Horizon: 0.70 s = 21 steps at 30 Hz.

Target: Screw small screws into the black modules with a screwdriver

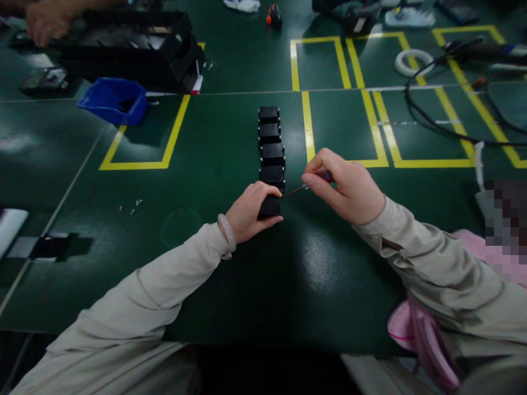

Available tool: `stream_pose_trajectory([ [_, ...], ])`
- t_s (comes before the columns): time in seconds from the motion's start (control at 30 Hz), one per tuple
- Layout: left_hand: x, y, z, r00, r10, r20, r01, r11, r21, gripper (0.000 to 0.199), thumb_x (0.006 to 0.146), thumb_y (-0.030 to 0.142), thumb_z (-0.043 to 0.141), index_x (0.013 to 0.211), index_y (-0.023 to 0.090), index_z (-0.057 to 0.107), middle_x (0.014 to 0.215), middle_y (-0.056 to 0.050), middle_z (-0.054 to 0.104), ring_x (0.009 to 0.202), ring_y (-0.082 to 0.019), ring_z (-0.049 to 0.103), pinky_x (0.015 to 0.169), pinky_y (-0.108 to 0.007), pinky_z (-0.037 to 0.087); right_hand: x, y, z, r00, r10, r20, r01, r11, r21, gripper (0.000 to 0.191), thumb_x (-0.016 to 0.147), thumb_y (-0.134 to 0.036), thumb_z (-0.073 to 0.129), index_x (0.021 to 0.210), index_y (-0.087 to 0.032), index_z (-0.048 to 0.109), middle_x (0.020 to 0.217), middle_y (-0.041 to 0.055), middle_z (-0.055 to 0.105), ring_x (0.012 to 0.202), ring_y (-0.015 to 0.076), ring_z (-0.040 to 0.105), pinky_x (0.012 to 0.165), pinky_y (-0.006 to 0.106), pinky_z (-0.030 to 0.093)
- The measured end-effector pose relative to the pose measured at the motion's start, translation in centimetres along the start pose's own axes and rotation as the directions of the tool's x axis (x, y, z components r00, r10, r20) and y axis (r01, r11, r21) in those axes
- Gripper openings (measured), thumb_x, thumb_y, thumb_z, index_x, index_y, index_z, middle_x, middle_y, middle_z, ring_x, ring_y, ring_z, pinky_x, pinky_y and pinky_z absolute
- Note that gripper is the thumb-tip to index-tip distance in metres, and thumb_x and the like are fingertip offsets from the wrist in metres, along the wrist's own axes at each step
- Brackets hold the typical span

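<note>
My left hand [253, 211] grips a small black box [270, 207] on the green table, thumb on the near side and fingers over the far side. In my right hand [343, 184] is a screwdriver [294, 191], its thin shaft pointing left. The tip meets the box's right side near my left fingertips; the exact contact is too small to make out. Beyond the held box, several similar black boxes [272, 153] stand in a row leading away from me, with small shiny screws along their sides.
Loose screws [135, 204] lie left of my left hand. A blue bin [115, 101] stands at back left beside a black tray [123, 55], where another person's hand [47, 22] rests. A black cable [428, 118] and a white tape roll [414, 62] lie at right.
</note>
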State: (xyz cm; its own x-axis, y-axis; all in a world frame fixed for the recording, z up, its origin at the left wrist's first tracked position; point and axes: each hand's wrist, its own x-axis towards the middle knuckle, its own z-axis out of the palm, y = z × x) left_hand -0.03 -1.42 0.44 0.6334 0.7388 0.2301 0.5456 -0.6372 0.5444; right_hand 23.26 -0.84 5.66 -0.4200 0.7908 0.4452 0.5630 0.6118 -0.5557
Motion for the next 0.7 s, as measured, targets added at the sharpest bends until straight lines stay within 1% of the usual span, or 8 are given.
stream_pose_trajectory([
  [0.07,-0.01,0.0,-0.01,1.0,-0.007,0.002,0.007,1.0,0.002,0.037,0.085,0.031,0.069,0.113,0.019,0.049,0.112,-0.008,0.059,0.104,-0.024,0.057,0.091,-0.04,0.047,-0.01,0.0,0.0,1.0,0.004,0.005,-0.004,1.0,0.003,0.009,0.092,-0.027,0.051,0.084,-0.022,0.052,0.068,-0.002,0.057,0.058,0.0116,0.056,0.056,0.025,0.042],
  [0.13,-0.01,-0.02,0.0,1.0,-0.017,0.007,0.017,1.0,0.006,0.037,0.085,0.031,0.069,0.113,0.019,0.049,0.112,-0.008,0.059,0.105,-0.024,0.057,0.091,-0.04,0.047,-0.08,-0.06,0.05,1.0,0.022,0.005,-0.022,1.0,0.008,0.004,0.091,-0.023,0.05,0.089,-0.022,0.053,0.072,-0.0011,0.059,0.061,0.0124,0.058,0.057,0.026,0.044],
  [0.27,-0.01,-0.05,0.03,1.0,-0.016,0.003,0.016,1.0,0.002,0.037,0.085,0.031,0.069,0.114,0.019,0.049,0.112,-0.008,0.059,0.105,-0.024,0.057,0.092,-0.04,0.047,-0.18,-0.24,0.15,0.999,0.031,-0.011,-0.031,0.999,0.007,0.011,0.088,-0.019,0.05,0.098,-0.022,0.054,0.077,0.0002,0.061,0.066,0.0136,0.061,0.06,0.027,0.046],
  [0.37,-0.01,-0.05,0.02,1.0,0.005,-0.007,-0.005,1.0,-0.004,0.037,0.085,0.03,0.069,0.114,0.018,0.049,0.112,-0.008,0.059,0.104,-0.024,0.057,0.091,-0.039,0.047,-0.09,-0.23,0.1,1.0,0.011,-0.007,-0.011,1.0,-0.006,0.005,0.09,-0.024,0.051,0.09,-0.021,0.054,0.072,-0.0008,0.06,0.062,0.0125,0.059,0.057,0.025,0.044],
  [0.47,-0.01,-0.02,0.01,1.0,0.014,-0.01,-0.014,1.0,-0.005,0.038,0.084,0.029,0.07,0.114,0.018,0.049,0.113,-0.008,0.059,0.104,-0.023,0.056,0.091,-0.039,0.047,-0.02,-0.15,0.08,1.0,0.002,-0.013,-0.002,1.0,-0.002,0.011,0.092,-0.029,0.052,0.084,-0.021,0.054,0.068,-0.0021,0.057,0.056,0.0111,0.056,0.054,0.025,0.042],
  [0.57,-0.03,-0.01,0.02,1.0,-0.004,-0.004,0.004,1.0,-0.003,0.037,0.085,0.029,0.069,0.114,0.019,0.049,0.113,-0.008,0.059,0.105,-0.024,0.056,0.092,-0.04,0.047,-0.1,-0.06,0.24,0.999,0.038,-0.028,-0.038,0.999,0.019,0.006,0.092,-0.023,0.05,0.095,-0.022,0.055,0.071,-0.002,0.058,0.057,0.0111,0.056,0.057,0.026,0.044],
  [0.63,-0.04,-0.04,0.04,1.0,-0.014,0.003,0.014,1.0,-0.002,0.037,0.085,0.03,0.069,0.114,0.019,0.049,0.113,-0.008,0.059,0.106,-0.024,0.057,0.092,-0.04,0.046,-0.16,0.01,0.35,0.998,0.047,-0.047,-0.046,0.999,0.02,0.012,0.091,-0.02,0.049,0.101,-0.022,0.054,0.074,-0.0013,0.059,0.058,0.0118,0.056,0.059,0.027,0.045],
  [0.7,-0.05,-0.08,0.06,1.0,-0.022,0.011,0.022,1.0,-0.003,0.038,0.085,0.031,0.069,0.114,0.019,0.049,0.114,-0.008,0.059,0.106,-0.025,0.057,0.092,-0.04,0.047,-0.17,0.07,0.37,0.998,0.038,-0.058,-0.038,0.999,0.013,0.011,0.091,-0.021,0.049,0.1,-0.022,0.055,0.075,-0.0007,0.059,0.061,0.0128,0.058,0.06,0.027,0.046],
])
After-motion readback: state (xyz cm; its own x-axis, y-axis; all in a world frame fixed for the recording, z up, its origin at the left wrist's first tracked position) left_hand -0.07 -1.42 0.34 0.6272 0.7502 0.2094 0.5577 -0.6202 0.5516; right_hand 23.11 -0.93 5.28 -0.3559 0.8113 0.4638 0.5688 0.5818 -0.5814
